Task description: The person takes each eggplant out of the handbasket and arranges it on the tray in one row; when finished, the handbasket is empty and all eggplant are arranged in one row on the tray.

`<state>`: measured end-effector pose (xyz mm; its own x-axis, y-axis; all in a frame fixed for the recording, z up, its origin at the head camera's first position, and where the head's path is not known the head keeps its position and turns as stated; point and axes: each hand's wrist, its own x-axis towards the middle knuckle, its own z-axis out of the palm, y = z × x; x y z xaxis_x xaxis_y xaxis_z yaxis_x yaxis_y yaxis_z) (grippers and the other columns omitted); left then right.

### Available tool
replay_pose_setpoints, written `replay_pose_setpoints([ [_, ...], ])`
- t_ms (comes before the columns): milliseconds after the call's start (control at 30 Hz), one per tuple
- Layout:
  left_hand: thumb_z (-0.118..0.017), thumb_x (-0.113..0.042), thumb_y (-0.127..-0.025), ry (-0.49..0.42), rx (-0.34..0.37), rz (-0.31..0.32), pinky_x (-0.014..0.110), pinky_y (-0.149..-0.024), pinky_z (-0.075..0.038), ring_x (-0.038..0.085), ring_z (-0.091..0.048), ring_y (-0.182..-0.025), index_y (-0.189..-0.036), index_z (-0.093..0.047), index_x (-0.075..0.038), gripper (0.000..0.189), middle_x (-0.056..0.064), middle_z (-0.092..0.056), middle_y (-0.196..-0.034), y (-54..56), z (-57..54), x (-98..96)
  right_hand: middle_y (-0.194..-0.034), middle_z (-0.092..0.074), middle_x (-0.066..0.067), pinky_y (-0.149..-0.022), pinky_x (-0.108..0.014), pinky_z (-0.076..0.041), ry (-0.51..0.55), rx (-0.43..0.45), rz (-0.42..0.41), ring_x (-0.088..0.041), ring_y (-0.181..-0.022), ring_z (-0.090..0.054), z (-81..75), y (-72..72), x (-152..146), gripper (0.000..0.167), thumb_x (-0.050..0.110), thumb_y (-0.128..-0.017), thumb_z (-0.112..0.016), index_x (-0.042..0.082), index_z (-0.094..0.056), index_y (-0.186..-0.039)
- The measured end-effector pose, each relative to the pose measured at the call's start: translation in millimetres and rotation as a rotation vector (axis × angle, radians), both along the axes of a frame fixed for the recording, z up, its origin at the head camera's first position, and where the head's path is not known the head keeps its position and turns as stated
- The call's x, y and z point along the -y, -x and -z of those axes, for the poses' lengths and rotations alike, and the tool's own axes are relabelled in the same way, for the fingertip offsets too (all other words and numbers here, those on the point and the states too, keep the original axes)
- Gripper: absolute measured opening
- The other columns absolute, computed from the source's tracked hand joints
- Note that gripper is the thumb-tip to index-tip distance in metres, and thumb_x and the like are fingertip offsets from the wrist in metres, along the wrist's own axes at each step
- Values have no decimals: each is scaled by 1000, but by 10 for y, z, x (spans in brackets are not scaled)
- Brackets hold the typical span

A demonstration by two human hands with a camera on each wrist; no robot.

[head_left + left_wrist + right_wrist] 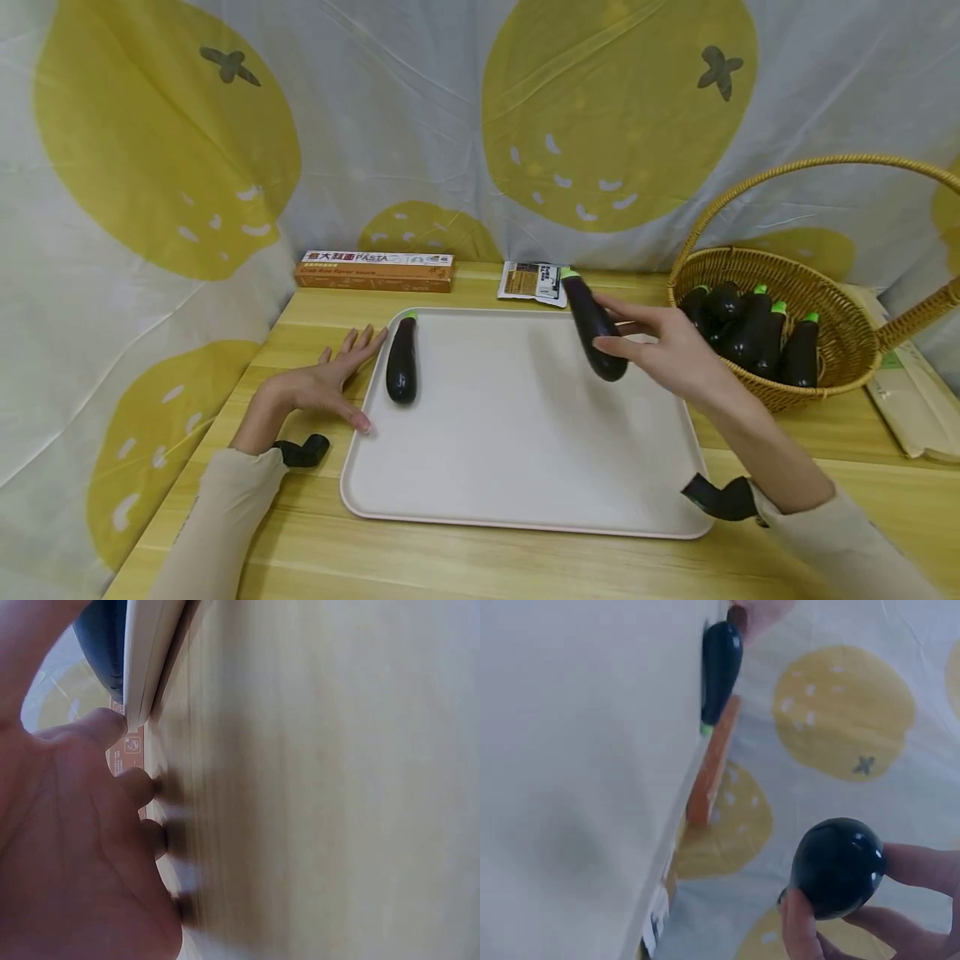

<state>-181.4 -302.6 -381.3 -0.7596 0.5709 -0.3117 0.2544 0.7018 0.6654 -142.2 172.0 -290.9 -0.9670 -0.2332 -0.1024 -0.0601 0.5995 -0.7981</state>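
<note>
My right hand (pixel 663 342) pinches a dark purple eggplant (pixel 592 329) between thumb and fingers, over the right part of the white tray (pixel 487 450). Its green stem end tilts up and to the left; in the right wrist view the round end of this eggplant (pixel 838 868) faces the camera. Another eggplant (pixel 402 362) lies lengthwise on the tray along its left side. My left hand (pixel 326 385) rests at the tray's left edge with fingers spread, the thumb touching the rim. In the left wrist view, the palm (pixel 75 840) shows beside the tray's outer wall (pixel 146 660).
A handled wicker basket (pixel 847 287) at the right holds several eggplants (pixel 750 329). Behind the tray lie an orange pasta box (pixel 375 273) and a small packet (pixel 528 283). A flat beige package (pixel 911 408) is right of the basket. A lemon-print curtain (pixel 390 108) stands behind.
</note>
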Motion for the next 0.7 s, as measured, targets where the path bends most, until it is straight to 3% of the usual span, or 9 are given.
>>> replay_pose_setpoints([
  [333, -95, -43, -70, 35, -33, 5, 81, -113, 16, 53, 27, -153, -167, 6, -9, 144, 30, 22, -168, 3, 37, 5, -135, -69, -15, -89, -31, -57, 240, 167, -85, -27, -118, -70, 407, 272, 1060, 63, 18, -93, -77, 20, -54, -152],
  [533, -95, -45, -68, 47, -44, 4, 81, -112, 17, 53, 27, -153, -167, 6, -11, 146, 30, 22, -168, 20, 37, 14, -134, -70, -15, -74, -22, -55, 276, 222, -87, -20, -108, -73, 636, 346, 1499, 62, 13, -93, -77, 19, -56, -150],
  [700, -95, -46, -69, 52, -40, -2, 81, -113, 16, 53, 27, -153, -167, 6, -10, 144, 30, 21, -169, 16, 35, 13, -129, -72, -14, -74, -19, -52, 299, 236, -64, -17, -106, -71, 756, 373, 1752, 63, 13, -91, -78, 19, -57, -150],
])
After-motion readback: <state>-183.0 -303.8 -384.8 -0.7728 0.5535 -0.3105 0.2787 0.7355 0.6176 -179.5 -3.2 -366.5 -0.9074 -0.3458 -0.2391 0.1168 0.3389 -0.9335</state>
